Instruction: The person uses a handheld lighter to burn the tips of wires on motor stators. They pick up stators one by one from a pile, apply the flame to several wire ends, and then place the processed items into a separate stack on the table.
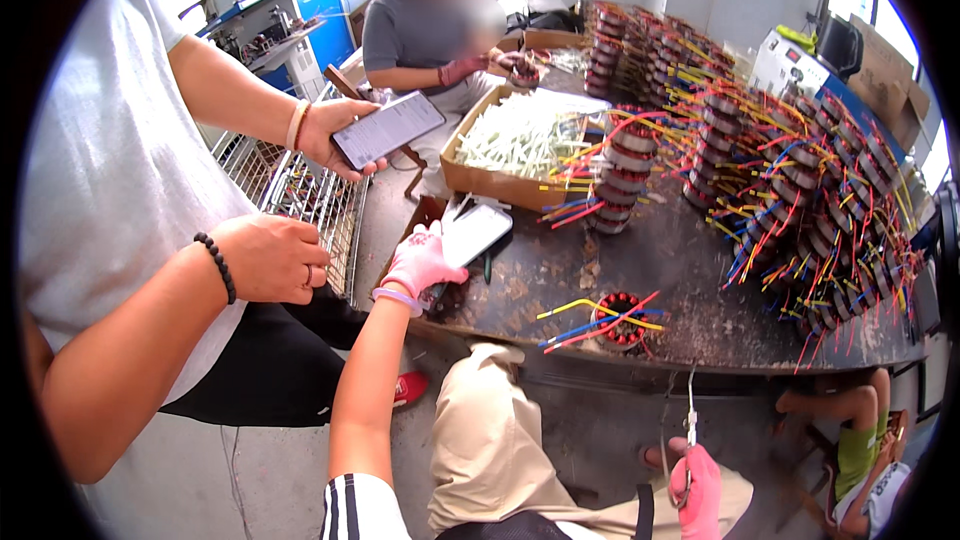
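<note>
My left hand [420, 262], in a pink glove, grips the near left edge of a phone [480, 236] with a pale screen, just above the table's front left part. Low at the right, my gloved right hand [697, 493] is closed around the handles of a metal scissors-like tool [691, 428]. A thin white strip [691, 385] rises from the tool's tip. On the table between my hands lies a single wound motor stator [620, 322], with red coils and yellow, blue and red leads crossing over it.
Stacks of wired stators [720, 140] fill the table's right and back. A cardboard box [470, 178] holds many white strips. At left, a standing person's hand [335, 135] holds another phone [388, 130] above a wire basket [335, 230]. Another person's gloved hand [462, 70] works across the table.
</note>
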Demonstrator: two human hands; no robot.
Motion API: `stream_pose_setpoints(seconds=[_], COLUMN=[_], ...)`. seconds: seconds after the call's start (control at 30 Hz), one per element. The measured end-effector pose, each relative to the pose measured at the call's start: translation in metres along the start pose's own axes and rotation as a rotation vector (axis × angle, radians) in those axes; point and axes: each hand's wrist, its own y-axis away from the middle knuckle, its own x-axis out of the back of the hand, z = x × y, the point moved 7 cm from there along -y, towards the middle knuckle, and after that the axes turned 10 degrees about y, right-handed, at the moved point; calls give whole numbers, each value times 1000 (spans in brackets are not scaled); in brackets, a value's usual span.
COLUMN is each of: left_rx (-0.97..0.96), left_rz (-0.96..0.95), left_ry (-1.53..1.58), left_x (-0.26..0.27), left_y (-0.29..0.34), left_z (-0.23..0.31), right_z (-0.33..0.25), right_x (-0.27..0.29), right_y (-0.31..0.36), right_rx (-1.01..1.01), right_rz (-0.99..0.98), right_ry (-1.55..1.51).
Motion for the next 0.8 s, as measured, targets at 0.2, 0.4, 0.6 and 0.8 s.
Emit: stream_pose_setpoints(seconds=[0.2,0.4,0.6,0.8], left_rx=[-106,-213,-338,-327], left_rz=[48,-75,186,245], left_ry=[184,677,648,614], left_x=[9,27,75,93], left_y=[-10,-11,-73,-162], left_z=[-17,-26,-2,22], right_z=[15,9,-1,-9], right_x=[8,22,21,16], right_y=[-3,-8,-6,-8], right_rx=[75,209,39,-48], right_rz=[20,36,68,108], right_ry=[56,87,-8,-103])
